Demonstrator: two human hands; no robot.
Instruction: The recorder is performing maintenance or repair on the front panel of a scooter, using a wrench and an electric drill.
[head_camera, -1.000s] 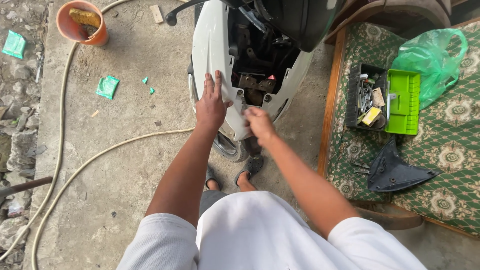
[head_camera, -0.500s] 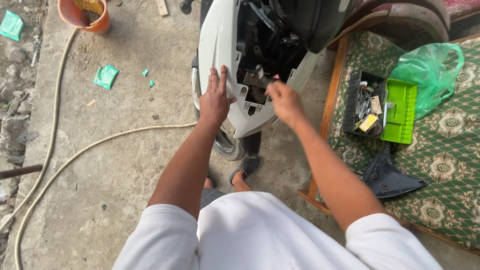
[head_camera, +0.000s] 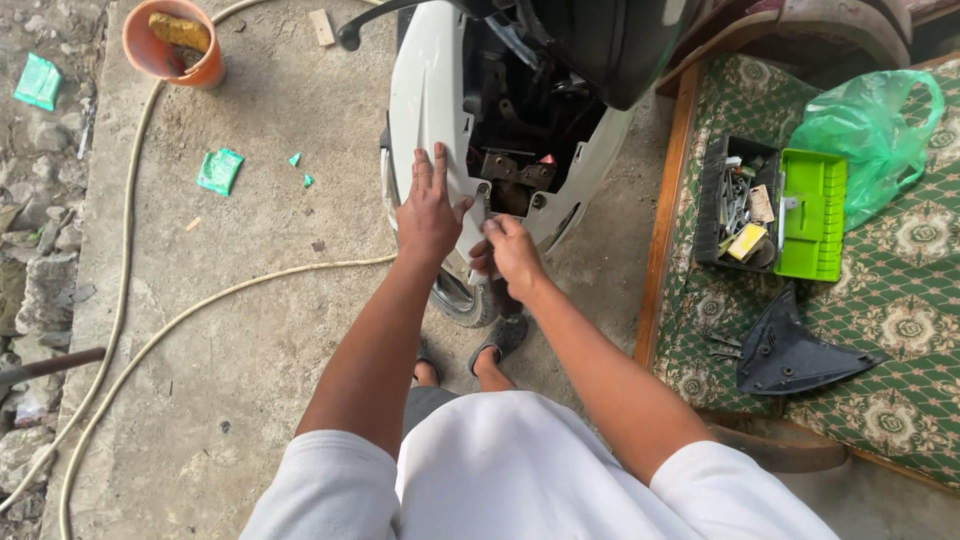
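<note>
Scooter panel, white and loosened at the scooter's front, is resting under the left hand, which is lying flat and spread on its lower edge. Judging from here, the panel could be slipping or flexing sideways if that palm eases, since the right hand is working just beside it at the bottom tip. That right grip is curling nearly together around something small there; I cannot tell what. A dropped fastener could be rolling away across the concrete floor, towards the hose.
</note>
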